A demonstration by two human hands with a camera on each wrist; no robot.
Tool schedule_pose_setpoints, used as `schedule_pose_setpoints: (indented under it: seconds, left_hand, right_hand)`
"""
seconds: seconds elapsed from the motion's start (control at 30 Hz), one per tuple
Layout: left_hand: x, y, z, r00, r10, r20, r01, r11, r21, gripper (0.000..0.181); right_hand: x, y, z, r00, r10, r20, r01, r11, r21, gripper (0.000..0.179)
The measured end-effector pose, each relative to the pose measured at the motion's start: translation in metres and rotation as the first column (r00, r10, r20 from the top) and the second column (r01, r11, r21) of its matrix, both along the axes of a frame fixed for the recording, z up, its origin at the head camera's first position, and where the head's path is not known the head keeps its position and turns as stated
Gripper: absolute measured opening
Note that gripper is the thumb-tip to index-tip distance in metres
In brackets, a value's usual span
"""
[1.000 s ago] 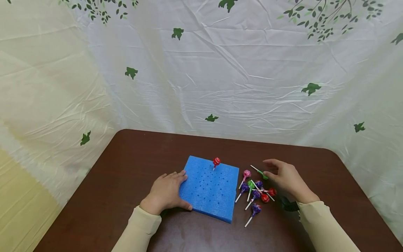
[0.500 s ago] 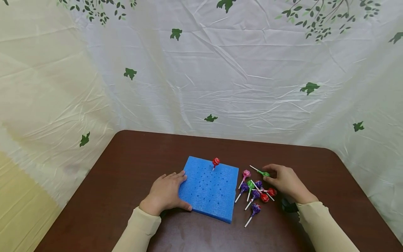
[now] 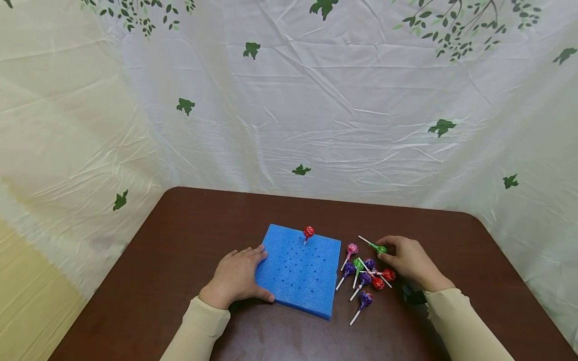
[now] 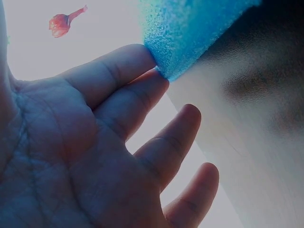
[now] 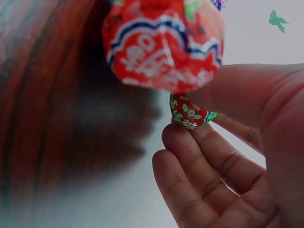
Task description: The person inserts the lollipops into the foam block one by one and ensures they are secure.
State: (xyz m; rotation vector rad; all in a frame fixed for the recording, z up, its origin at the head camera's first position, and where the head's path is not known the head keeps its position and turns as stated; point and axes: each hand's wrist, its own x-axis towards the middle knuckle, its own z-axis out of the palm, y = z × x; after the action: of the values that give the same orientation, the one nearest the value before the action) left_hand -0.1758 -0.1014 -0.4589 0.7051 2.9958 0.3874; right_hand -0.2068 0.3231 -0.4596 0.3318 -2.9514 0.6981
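Note:
A blue foam board (image 3: pixel 295 296) dotted with small holes lies on the table. One red lollipop (image 3: pixel 309 231) stands upright in it near its far edge. My left hand (image 3: pixel 237 278) rests along the board's left side, fingers fairly straight; in the left wrist view two fingertips touch the foam's corner (image 4: pixel 175 52). Right of the pile, my right hand (image 3: pixel 411 260) pinches a green lollipop (image 3: pixel 381 248) by its wrapped head, its white stick pointing left and away. In the right wrist view that lollipop (image 5: pixel 190 113) sits between thumb and fingertips, partly behind a nearer red lollipop (image 5: pixel 164 52).
Several loose lollipops lie right of the board: a pink one (image 3: pixel 351 248), a green one (image 3: pixel 358 264), a red one (image 3: pixel 388 274) and purple ones, some with crossed sticks. A purple lollipop (image 3: pixel 366 299) lies nearest. Behind the brown table (image 3: pixel 217 215) hangs a leaf-printed curtain (image 3: pixel 253 125).
My right thumb and fingers have come together on the green lollipop's head, which has shifted slightly right. The left hand has stayed at the board.

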Motion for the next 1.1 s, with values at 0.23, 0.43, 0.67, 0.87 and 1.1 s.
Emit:
schedule_pose_setpoints:
  seconds: [0.23, 0.43, 0.67, 0.87, 1.1]
  left_hand:
    - [0.000, 0.001, 0.001, 1.000, -0.001, -0.004, 0.001, 1.000, 0.001, 0.105]
    - [0.000, 0.002, 0.001, 1.000, -0.001, -0.007, 0.001, 1.000, 0.001, 0.106]
    - [0.001, 0.003, 0.002, 1.000, 0.001, -0.007, -0.001, 1.000, -0.004, 0.106]
    - [0.002, 0.003, 0.002, 1.000, 0.007, -0.004, -0.007, 1.000, -0.006, 0.107]
    - [0.001, 0.003, 0.002, 1.000, 0.006, -0.001, -0.006, 1.000, -0.005, 0.108]
  right_hand:
    - [0.001, 0.001, 0.006, 0.999, -0.014, -0.036, 0.013, 1.000, -0.027, 0.028]
    - [0.004, -0.001, 0.014, 0.998, -0.012, -0.059, 0.006, 0.996, -0.086, 0.028]
    - [0.008, -0.017, 0.023, 0.989, -0.016, -0.145, -0.004, 0.991, -0.135, 0.031]
    - [0.011, -0.032, 0.031, 0.979, -0.007, -0.205, -0.033, 0.982, -0.189, 0.034]
    - [0.015, -0.047, 0.044, 0.965, -0.008, -0.262, -0.060, 0.966, -0.251, 0.031]
